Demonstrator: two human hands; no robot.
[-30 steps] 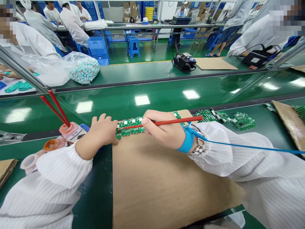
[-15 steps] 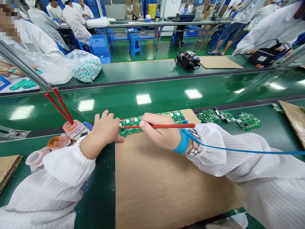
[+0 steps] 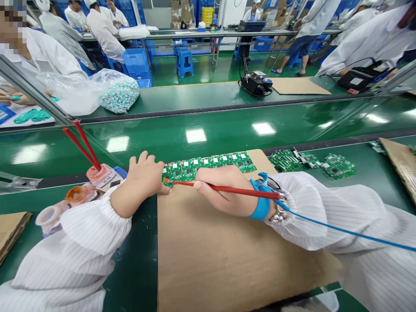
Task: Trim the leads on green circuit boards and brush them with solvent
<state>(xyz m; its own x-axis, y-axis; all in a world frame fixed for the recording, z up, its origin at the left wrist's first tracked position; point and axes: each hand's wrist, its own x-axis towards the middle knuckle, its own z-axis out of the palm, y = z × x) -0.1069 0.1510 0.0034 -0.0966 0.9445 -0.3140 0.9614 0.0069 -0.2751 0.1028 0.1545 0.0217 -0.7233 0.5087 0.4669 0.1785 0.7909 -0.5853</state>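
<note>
We treat the green board strip [image 3: 208, 167], lying on the cardboard [image 3: 211, 255], as light, stiff and fragile, so we take it by its edges: our left hand [image 3: 144, 177] lies spread, thumb at the strip's end; our right hand [image 3: 224, 193] pinches a red brush [image 3: 256, 193], tip on the strip

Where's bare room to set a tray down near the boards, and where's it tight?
Bare cardboard lies below the right hand; a green bench strip runs between it and the left sleeve. Crowded: the circuit boards by the left hand, and the orange containers beyond it.
</note>
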